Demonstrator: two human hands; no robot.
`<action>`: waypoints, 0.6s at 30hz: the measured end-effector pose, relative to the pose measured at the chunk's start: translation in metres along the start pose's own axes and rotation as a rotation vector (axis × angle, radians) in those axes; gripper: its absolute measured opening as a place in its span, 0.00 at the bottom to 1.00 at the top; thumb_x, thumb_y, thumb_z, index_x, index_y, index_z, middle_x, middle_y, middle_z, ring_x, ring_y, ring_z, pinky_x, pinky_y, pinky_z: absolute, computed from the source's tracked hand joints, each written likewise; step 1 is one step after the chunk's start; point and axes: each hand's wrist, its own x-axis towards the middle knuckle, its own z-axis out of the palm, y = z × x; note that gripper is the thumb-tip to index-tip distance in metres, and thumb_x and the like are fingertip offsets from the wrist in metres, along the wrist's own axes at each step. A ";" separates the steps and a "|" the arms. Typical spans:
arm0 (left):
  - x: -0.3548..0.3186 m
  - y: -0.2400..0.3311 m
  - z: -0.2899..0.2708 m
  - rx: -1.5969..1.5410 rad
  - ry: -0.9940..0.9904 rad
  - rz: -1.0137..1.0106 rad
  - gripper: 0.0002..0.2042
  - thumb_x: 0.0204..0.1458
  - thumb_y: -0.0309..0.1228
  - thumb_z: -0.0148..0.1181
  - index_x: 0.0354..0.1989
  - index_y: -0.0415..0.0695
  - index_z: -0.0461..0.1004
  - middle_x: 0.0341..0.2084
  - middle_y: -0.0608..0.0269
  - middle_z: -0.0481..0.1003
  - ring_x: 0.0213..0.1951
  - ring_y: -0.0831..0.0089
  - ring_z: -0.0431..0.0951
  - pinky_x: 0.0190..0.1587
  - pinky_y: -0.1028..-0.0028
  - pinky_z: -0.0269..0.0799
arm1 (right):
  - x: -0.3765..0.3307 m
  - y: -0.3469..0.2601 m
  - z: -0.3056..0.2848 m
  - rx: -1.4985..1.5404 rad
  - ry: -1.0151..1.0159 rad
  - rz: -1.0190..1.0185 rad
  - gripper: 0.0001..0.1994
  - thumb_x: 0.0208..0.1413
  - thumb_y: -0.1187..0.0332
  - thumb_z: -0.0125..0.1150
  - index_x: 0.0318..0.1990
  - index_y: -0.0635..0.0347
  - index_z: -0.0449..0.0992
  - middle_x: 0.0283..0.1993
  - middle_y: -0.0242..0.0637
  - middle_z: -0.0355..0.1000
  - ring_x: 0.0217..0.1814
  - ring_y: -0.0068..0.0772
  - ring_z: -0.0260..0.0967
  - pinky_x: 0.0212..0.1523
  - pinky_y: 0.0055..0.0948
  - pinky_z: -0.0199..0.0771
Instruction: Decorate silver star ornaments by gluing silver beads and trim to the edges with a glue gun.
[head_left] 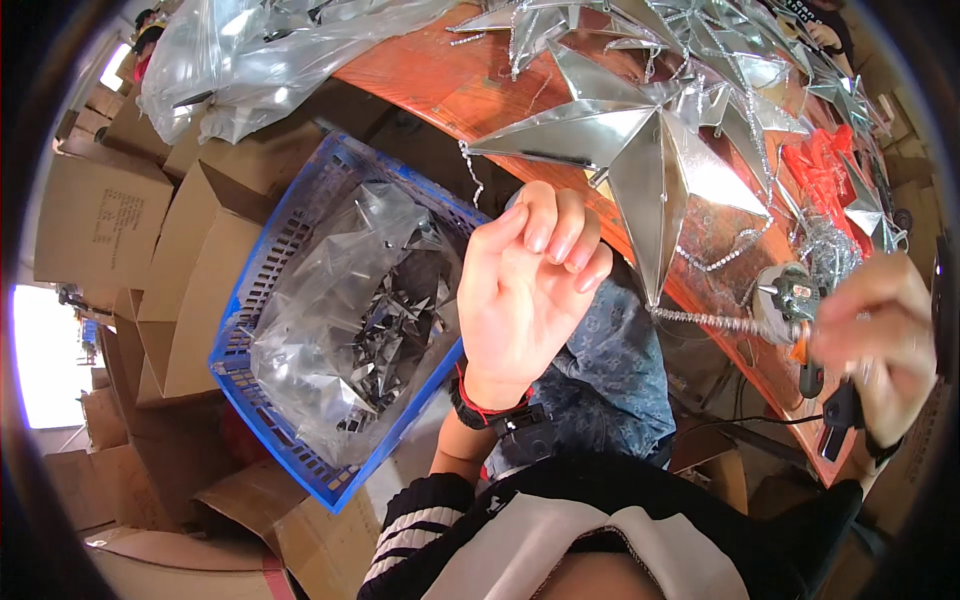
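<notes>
Pale collar [540, 535] below, one large silver star [645, 190] beyond

From the head view, your left hand [525, 300] is raised, fingers loosely curled, visibly empty. Your right hand [880, 340] blurs near one silvery cord [715, 320] at the star's tip; whether its fingers pinch anything cannot be told. That tip seems to overhang the counter [420, 70], probably for access. One blue basket [290, 445] likely keeps silver pieces [400, 310], too jumbled to count, handy.

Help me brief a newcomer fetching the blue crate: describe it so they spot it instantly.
Start at the reddish-brown wooden table, then look left past the person's left hand. There sits a blue plastic crate holding clear plastic and shiny silver pieces. Its slotted blue walls set it apart from the brown cardboard boxes beside it.
</notes>
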 end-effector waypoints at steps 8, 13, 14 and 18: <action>0.004 -0.012 -0.006 0.840 0.056 0.273 0.09 0.55 0.34 0.41 0.26 0.42 0.59 0.25 0.62 0.59 0.29 0.76 0.59 0.34 0.75 0.57 | 0.025 0.030 0.016 0.198 0.283 0.144 0.06 0.50 0.71 0.57 0.30 0.66 0.70 0.28 0.39 0.67 0.27 0.25 0.65 0.28 0.21 0.66; 0.018 -0.014 0.015 1.283 -0.222 0.255 0.11 0.48 0.27 0.55 0.41 0.41 0.71 0.39 0.60 0.69 0.36 0.70 0.64 0.37 0.77 0.61 | 0.038 0.029 0.016 0.467 0.353 0.209 0.06 0.49 0.76 0.58 0.32 0.68 0.67 0.28 0.38 0.68 0.27 0.23 0.66 0.28 0.20 0.69; 0.023 -0.014 0.023 1.379 -0.264 0.237 0.12 0.47 0.26 0.56 0.42 0.42 0.70 0.40 0.60 0.69 0.36 0.70 0.64 0.36 0.77 0.61 | 0.039 0.029 0.014 0.494 0.347 0.218 0.07 0.49 0.76 0.58 0.32 0.68 0.67 0.28 0.38 0.68 0.27 0.23 0.67 0.29 0.21 0.69; 0.037 -0.010 0.037 1.627 -0.261 0.366 0.13 0.46 0.27 0.57 0.41 0.42 0.70 0.40 0.60 0.70 0.37 0.68 0.64 0.37 0.75 0.61 | 0.044 0.033 0.013 0.484 0.330 0.260 0.06 0.51 0.76 0.56 0.34 0.67 0.67 0.29 0.37 0.69 0.28 0.22 0.67 0.30 0.19 0.68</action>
